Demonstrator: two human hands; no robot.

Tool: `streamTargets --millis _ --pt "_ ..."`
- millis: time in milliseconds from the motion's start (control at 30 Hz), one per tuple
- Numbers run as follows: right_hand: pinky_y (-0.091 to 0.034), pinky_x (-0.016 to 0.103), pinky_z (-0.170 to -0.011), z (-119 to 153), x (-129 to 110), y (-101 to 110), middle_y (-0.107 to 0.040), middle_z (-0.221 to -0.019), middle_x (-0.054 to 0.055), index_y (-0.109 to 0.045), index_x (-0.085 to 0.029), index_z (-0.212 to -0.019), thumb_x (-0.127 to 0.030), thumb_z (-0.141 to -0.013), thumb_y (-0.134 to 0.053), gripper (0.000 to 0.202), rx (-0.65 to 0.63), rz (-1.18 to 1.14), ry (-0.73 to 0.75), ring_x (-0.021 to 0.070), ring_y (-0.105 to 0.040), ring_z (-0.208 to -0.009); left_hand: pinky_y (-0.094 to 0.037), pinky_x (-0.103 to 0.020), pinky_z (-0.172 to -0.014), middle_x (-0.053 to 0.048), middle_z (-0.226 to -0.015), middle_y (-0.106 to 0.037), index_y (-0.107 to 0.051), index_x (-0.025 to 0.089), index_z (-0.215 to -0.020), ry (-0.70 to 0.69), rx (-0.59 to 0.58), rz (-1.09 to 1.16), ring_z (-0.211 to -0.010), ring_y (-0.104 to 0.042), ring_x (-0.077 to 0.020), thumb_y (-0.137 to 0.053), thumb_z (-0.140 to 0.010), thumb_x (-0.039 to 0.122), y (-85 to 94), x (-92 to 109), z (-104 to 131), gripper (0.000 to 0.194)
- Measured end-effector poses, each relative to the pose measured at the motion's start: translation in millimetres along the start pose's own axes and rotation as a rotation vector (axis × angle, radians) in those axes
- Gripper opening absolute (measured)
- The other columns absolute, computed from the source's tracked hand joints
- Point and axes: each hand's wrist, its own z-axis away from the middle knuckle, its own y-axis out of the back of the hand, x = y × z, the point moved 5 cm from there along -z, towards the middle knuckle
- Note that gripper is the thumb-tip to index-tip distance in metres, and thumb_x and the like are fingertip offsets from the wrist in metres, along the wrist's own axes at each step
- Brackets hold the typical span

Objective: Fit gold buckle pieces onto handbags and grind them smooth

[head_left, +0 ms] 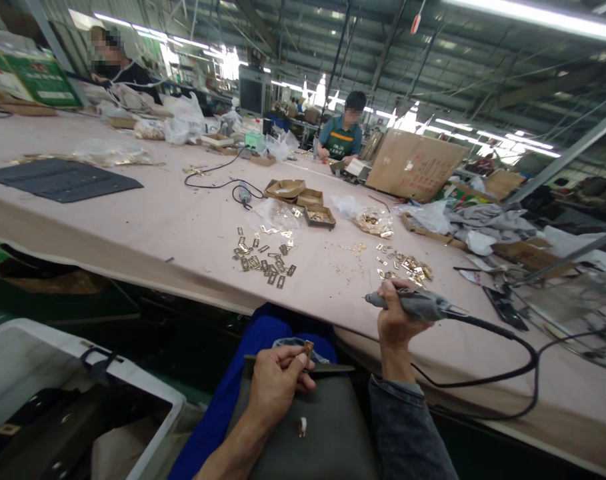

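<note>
My right hand (397, 320) is wrapped round a grey electric screwdriver (420, 303), its tip pointing left over the table's front edge. A black cord runs from its back end to the right. In my left hand (280, 380), thumb and fingers pinch a small gold metal plate (308, 348) above my lap. Beneath that hand lies a dark grey-green panel (327, 427) across my knees. On the panel a small gold-and-white fitting (302, 427) is visible. Rectangular metal plates (263, 260) lie loose on the table before me, and gold pieces (415, 267) are heaped near the screwdriver.
The table (183, 240) also carries small cardboard trays (320, 216), a second corded tool (244, 193), a bag of gold parts (373, 221) and a dark flat panel (63, 179). A white bin (157, 383) stands at lower left. Two people sit across the table.
</note>
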Motion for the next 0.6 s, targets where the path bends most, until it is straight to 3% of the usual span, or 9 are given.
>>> streamTargets --millis 167,433,600 --pt "-0.056 0.043 -0.087 11.4 2.3 -3.8 -0.065 -0.080 0.003 -0.069 -0.017 -0.079 -0.029 -0.081 -0.078 0.015 -0.164 0.085 0.082 0.0185 -0.063 -0.077 -0.057 -0.023 -0.048 -0.015 -0.081 -0.076 -0.077 0.007 -0.092 -0.004 -0.011 0.000 -0.052 -0.069 -0.0178 -0.079 -0.075 0.046 1.2 1.1 1.0 0.043" --pt "-0.060 0.037 -0.071 13.1 15.8 -3.2 -0.063 -0.080 0.003 -0.068 -0.017 -0.079 -0.024 -0.076 -0.078 0.013 -0.148 0.001 -0.007 0.0188 -0.063 -0.075 -0.055 -0.021 -0.047 -0.014 -0.078 -0.075 -0.075 0.007 -0.086 -0.019 -0.022 -0.013 -0.051 -0.068 -0.0171 -0.076 -0.079 0.044 2.6 -3.1 -2.2 0.037" --pt "-0.061 0.038 -0.070 14.9 19.1 -4.7 -0.062 -0.079 0.003 -0.066 -0.018 -0.078 -0.025 -0.074 -0.079 0.015 -0.157 -0.021 -0.050 0.0187 -0.064 -0.074 -0.057 -0.023 -0.049 -0.016 -0.083 -0.076 -0.076 0.005 -0.095 -0.013 -0.023 0.010 -0.052 -0.069 -0.0174 -0.076 -0.080 0.044 4.2 -7.0 -4.7 0.041"
